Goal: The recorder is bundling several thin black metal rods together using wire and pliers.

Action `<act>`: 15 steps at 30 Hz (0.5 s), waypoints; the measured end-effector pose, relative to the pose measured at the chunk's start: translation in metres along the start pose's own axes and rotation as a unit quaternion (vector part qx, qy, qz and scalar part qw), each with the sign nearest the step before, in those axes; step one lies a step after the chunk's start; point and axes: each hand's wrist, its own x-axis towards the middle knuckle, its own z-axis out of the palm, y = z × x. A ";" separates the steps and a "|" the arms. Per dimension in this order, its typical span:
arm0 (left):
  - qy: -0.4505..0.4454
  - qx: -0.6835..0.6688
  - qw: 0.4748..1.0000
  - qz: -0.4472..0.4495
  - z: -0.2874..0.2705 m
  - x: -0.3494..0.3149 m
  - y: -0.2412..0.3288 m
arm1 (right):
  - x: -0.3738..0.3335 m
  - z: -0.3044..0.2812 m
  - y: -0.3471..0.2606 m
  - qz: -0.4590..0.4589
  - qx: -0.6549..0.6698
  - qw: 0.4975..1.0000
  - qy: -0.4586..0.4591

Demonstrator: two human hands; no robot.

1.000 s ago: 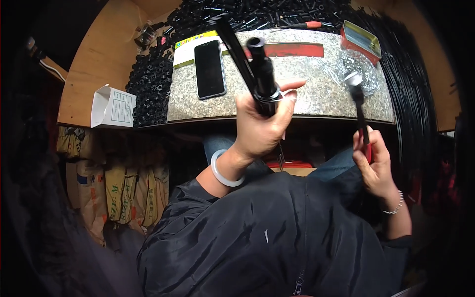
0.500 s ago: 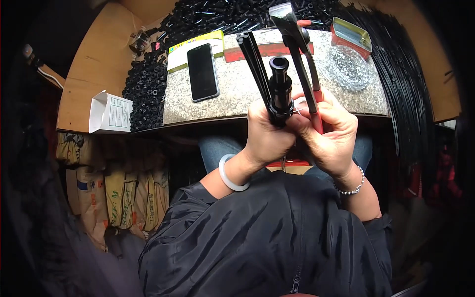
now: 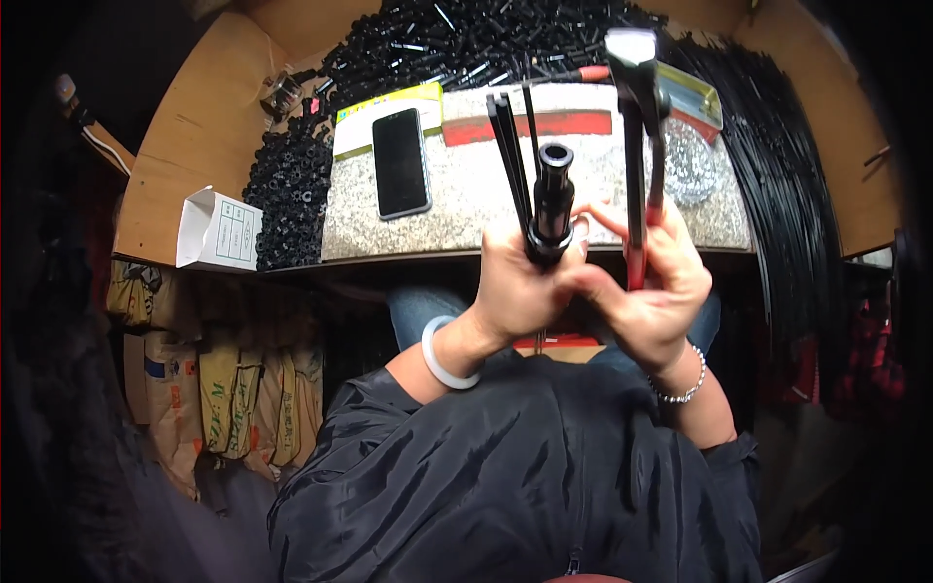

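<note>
My left hand is closed around a black stepped tube, held upright with its hollow end up. The same fist clasps several thin black rods; one of them stands apart from the others, behind the tube. My right hand grips a pair of long pliers with red handles and a wide shiny head pointing up and away. Its thumb reaches toward the left hand's fingers, just below the tube. Whether a small piece sits between the fingers there, I cannot make out.
On the speckled slab lie a phone, a yellow-white box, a red bar and a glass dish. Black tubes heap behind, black nuts and a white carton left, long rods right.
The pliers have shifted right and stand more upright, and my right hand's fingers have loosened and spread from the tube. One rod has separated from the bundle in my left hand.
</note>
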 end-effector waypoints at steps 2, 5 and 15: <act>-0.008 -0.003 1.000 0.019 0.000 -0.001 -0.006 | -0.002 -0.001 0.004 -0.007 -0.005 1.000 0.004; -0.007 -0.009 1.000 -0.021 0.000 -0.001 0.006 | -0.002 -0.002 0.005 -0.023 0.004 1.000 -0.006; 0.084 -0.007 0.991 -0.103 -0.025 0.016 0.009 | -0.005 -0.062 -0.008 -0.096 -0.351 0.923 -0.121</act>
